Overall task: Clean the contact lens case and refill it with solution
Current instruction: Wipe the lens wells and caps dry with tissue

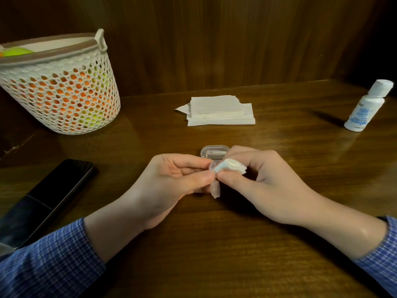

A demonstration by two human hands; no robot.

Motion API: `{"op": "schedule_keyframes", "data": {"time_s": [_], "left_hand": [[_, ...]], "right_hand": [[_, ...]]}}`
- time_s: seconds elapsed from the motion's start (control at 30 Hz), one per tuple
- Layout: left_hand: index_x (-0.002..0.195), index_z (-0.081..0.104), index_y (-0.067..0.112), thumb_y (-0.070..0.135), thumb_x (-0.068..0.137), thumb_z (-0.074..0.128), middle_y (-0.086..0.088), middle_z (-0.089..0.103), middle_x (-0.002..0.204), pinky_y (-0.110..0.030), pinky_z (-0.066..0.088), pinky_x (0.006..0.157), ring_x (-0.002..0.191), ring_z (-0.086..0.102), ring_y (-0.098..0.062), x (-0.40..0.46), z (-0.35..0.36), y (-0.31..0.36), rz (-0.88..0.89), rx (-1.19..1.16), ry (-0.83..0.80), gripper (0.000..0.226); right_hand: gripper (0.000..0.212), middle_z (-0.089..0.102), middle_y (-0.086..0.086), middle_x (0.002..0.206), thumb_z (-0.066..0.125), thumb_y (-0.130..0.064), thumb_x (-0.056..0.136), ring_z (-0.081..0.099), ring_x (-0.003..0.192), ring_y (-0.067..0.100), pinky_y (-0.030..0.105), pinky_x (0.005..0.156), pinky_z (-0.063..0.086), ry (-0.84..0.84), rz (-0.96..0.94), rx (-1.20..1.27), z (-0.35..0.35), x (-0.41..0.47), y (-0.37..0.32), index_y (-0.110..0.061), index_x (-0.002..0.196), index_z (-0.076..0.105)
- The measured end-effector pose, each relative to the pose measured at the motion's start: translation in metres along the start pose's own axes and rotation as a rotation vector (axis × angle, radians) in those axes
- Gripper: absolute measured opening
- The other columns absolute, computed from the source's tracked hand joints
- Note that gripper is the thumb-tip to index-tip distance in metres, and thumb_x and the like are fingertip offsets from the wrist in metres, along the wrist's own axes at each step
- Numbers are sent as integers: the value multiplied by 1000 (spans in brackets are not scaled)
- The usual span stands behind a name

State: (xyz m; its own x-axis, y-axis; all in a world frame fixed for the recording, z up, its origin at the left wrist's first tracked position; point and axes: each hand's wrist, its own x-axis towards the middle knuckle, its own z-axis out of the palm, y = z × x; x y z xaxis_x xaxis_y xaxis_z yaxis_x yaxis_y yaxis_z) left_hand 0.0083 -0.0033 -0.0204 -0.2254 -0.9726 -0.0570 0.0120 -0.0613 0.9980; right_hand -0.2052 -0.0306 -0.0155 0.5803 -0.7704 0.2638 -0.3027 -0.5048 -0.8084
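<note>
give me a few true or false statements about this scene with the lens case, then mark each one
1. The left hand holds the clear lens case. True.
2. The right hand pinches a folded tissue against the case. True.
3. The solution bottle lies on its side with the cap off. False: it stands upright, capped, at the far right.
4. The stack of tissues sits inside the basket. False: it lies on the table, right of the basket.
5. A dark phone lies left of the hands. True.

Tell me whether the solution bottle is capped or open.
Capped. The solution bottle stands on the table at far right with its white cap on, untouched by either hand.
</note>
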Motion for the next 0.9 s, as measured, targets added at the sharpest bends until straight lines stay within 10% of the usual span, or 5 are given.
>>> {"op": "schedule_keyframes", "data": {"time_s": [0.1,0.33,0.53,0.9], "left_hand": [[112,77,16,23,73,76,1,80,108,-30,63,84,101,76,-15,-6,3,-1,202,274,105,40],[114,76,9,8,81,82,3,76,112,-23,61,84,102,74,-8,-11,10,-1,653,658,219,34],[107,78,3,4,86,80,-3,76,108,-21,58,83,100,72,-9,-9,5,6,888,916,198,21],[104,79,0,-3,81,81,-7,77,104,-29,60,79,96,73,-16,-7,2,6,959,974,181,23]], "right_hand": [[24,76,-3,87,62,-32,100,67,83,13,36,80,55,-51,148,190,-3,1,-1,-24,90,82],[23,57,1,61,70,-32,87,50,60,7,17,52,42,-90,443,750,2,2,-2,-12,90,81],[37,60,1,81,74,-15,87,44,56,7,20,51,30,-210,633,1275,-2,2,-2,-9,124,68],[60,59,-1,86,76,-20,84,41,57,5,18,52,27,-279,632,1251,-4,4,-3,-10,141,60]]}}
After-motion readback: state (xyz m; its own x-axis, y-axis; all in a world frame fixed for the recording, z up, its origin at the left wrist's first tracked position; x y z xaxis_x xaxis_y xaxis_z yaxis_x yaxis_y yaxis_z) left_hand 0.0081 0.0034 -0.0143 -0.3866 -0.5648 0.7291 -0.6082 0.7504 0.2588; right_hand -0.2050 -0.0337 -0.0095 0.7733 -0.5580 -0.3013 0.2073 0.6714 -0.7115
